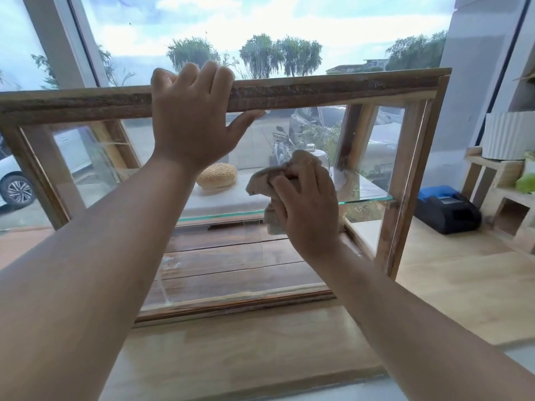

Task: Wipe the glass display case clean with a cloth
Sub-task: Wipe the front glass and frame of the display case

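A wood-framed glass display case (333,91) stands on a wooden counter in front of a big window. My left hand (194,117) grips the case's top front rail, fingers curled over it and thumb under it. My right hand (307,204) holds a crumpled beige cloth (266,180) pressed against the front glass pane, right of centre. Inside, a sesame bun (217,176) lies on a white board on the glass shelf (364,192), with a glass dome partly hidden behind the cloth.
The wooden counter (451,285) runs to the right of the case. A black and blue receipt printer (445,209) sits there, beside stepped wooden shelves (500,192) bearing a white ribbed pot (509,134). Parked cars and trees show through the window.
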{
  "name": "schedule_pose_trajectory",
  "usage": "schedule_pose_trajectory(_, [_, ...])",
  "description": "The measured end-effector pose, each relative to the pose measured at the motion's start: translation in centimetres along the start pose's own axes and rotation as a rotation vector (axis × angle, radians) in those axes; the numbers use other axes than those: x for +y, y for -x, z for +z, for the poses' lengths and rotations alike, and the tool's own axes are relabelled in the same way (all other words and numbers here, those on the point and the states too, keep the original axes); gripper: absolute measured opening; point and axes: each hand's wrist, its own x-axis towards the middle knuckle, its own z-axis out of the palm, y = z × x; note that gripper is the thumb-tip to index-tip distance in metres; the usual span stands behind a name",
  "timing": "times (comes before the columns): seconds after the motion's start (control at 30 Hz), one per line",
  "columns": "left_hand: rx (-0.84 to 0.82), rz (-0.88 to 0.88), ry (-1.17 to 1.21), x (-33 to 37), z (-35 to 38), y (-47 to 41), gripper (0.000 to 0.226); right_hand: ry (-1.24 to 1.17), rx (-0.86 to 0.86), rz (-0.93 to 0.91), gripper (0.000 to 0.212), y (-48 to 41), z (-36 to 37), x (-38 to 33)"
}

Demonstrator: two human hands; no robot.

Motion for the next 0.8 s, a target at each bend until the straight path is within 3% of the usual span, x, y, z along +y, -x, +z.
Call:
schedule_pose_trajectory(0.13, [-0.004,0.003,-0.004,-0.1,0.0,0.0,0.069,0.035,-0.065,-0.128,0.004,7.0,0.8,0.4])
schedule_pose_trajectory(0.3, [0.012,0.006,0.003,0.0,0.0,-0.1,0.067,0.065,-0.317,-0.267,0.017,16.3,0.9,1.9])
schedule_pose_trajectory(0.5, [-0.012,-0.002,0.008,0.1,-0.3,-0.1,0.068,0.107,-0.428,-0.485,0.023,16.6,-0.3,6.4])
schedule_pose_trajectory(0.7, [-0.019,0.001,0.013,0.1,-0.4,-0.1,0.067,0.182,-0.385,-0.226,0.046,14.9,-2.7,11.5])
schedule_pose_trajectory(0.8, [-0.026,0.000,0.016,0.1,-0.4,-0.1,0.067,0.174,-0.273,-0.107,0.045,10.6,-2.7,11.9])
